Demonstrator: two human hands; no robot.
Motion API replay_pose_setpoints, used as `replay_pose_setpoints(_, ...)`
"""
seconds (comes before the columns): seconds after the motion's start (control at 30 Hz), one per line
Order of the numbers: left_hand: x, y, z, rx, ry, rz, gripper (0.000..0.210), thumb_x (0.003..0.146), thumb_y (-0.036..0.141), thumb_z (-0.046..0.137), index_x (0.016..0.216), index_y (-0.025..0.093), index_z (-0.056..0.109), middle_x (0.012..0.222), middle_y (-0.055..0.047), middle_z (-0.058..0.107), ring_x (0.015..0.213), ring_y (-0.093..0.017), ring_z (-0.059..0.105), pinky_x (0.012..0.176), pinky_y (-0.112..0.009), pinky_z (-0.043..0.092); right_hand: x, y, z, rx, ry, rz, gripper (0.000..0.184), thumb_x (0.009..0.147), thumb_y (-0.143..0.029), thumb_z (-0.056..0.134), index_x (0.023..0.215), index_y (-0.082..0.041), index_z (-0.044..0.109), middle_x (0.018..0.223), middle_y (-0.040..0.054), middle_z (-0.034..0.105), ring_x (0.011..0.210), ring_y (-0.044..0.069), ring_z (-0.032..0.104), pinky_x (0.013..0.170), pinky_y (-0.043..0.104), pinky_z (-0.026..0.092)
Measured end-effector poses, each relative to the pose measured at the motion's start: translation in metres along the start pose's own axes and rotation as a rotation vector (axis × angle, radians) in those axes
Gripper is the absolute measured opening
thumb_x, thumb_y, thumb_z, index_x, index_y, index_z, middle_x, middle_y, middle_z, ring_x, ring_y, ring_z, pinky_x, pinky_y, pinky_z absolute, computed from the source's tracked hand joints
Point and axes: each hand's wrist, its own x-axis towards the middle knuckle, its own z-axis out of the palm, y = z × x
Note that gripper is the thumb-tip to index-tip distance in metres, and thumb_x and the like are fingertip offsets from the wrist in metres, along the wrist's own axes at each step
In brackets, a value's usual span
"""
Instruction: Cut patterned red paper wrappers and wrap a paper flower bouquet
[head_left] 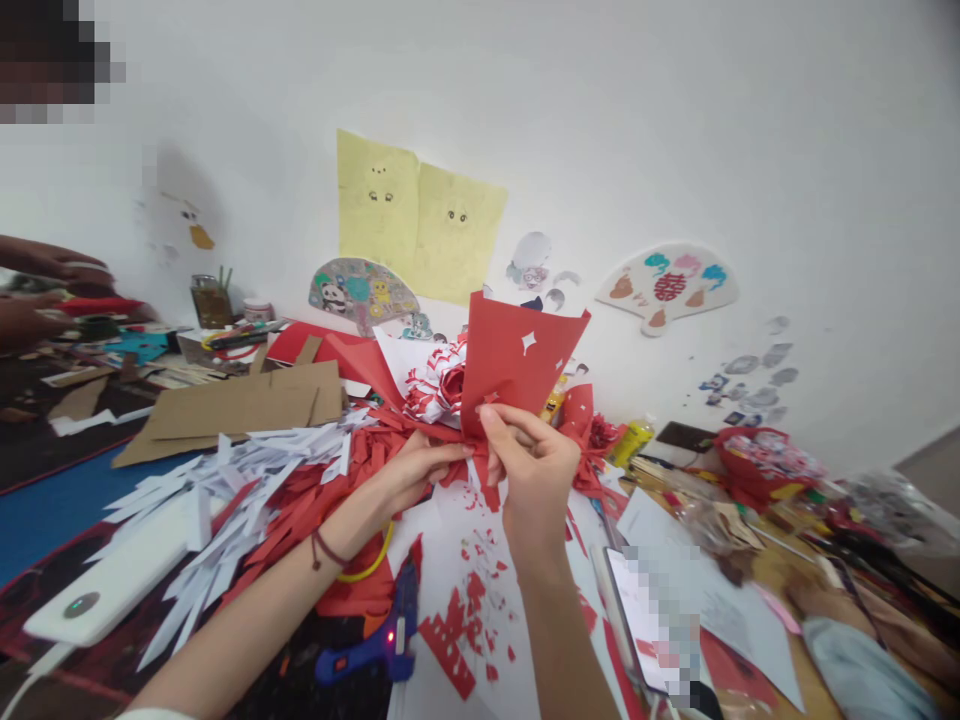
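My right hand is closed, pinching the lower part of a folded sheet of red paper with small star-shaped holes cut in it. My left hand is closed too, thumb and fingers gathering red paper at the base of the same wrapping. Behind and left of the sheet are ruffled red-and-white paper flowers. Below my hands lies a white sheet strewn with red paper scraps. A blue glue gun with a lit red light rests near my left forearm.
White paper strips and red strips pile up at left, beside cardboard and a white power bank. A phone lies at right. Another person's hands are at far left; a sleeved arm is at right.
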Motion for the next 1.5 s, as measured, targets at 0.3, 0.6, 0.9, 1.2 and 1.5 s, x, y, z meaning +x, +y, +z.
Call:
replay_pose_setpoints(0.3,-0.005,0.001,0.001,0.004,0.048,-0.044,0.041,0.061,0.025,0.081,0.051,0.018,0.041,0.045,0.008,0.041,0.041,-0.003,0.034,0.042,-0.022,0.024,-0.004,-0.002,0.002,-0.013,0.0,0.003,0.018,0.076,-0.033,0.075,0.081,-0.015,0.074,0.042,-0.0067,0.051,0.036,0.004,0.041,0.036,0.016,0.032)
replay_pose_setpoints(0.6,-0.005,-0.007,-0.006,0.02,0.083,-0.08,0.048,0.062,0.028,0.082,0.054,0.02,0.035,0.047,0.009,0.038,0.041,-0.004,0.034,0.041,-0.021,0.022,-0.002,-0.003,0.003,-0.002,0.017,0.026,0.019,0.077,-0.033,0.075,0.082,-0.015,0.074,0.044,-0.0068,0.051,0.037,0.004,0.04,0.037,0.017,0.033)
replay_pose_setpoints(0.9,-0.002,-0.01,-0.008,0.025,0.072,-0.048,0.04,0.062,0.026,0.082,0.057,0.018,0.043,0.048,0.008,0.04,0.042,-0.003,0.031,0.041,-0.021,0.023,-0.002,-0.005,0.005,-0.033,0.01,0.015,0.02,0.077,-0.033,0.073,0.082,-0.014,0.074,0.043,-0.0068,0.051,0.037,0.005,0.04,0.038,0.018,0.033)
replay_pose_setpoints(1.2,-0.008,-0.006,-0.008,0.031,0.075,-0.055,0.038,0.062,0.027,0.082,0.056,0.017,0.046,0.048,0.008,0.042,0.042,-0.003,0.035,0.042,-0.021,0.025,-0.002,-0.006,0.007,-0.074,0.015,0.003,0.021,0.076,-0.034,0.073,0.082,-0.014,0.074,0.042,-0.007,0.05,0.037,0.005,0.04,0.038,0.019,0.032)
replay_pose_setpoints(1.5,-0.007,-0.007,-0.006,0.007,0.06,-0.051,0.045,0.062,0.028,0.083,0.051,0.017,0.041,0.046,0.009,0.039,0.041,-0.002,0.032,0.04,-0.02,0.023,-0.002,-0.007,0.007,-0.077,0.044,-0.002,0.022,0.077,-0.035,0.073,0.082,-0.014,0.073,0.042,-0.0079,0.047,0.037,0.006,0.039,0.039,0.02,0.032)
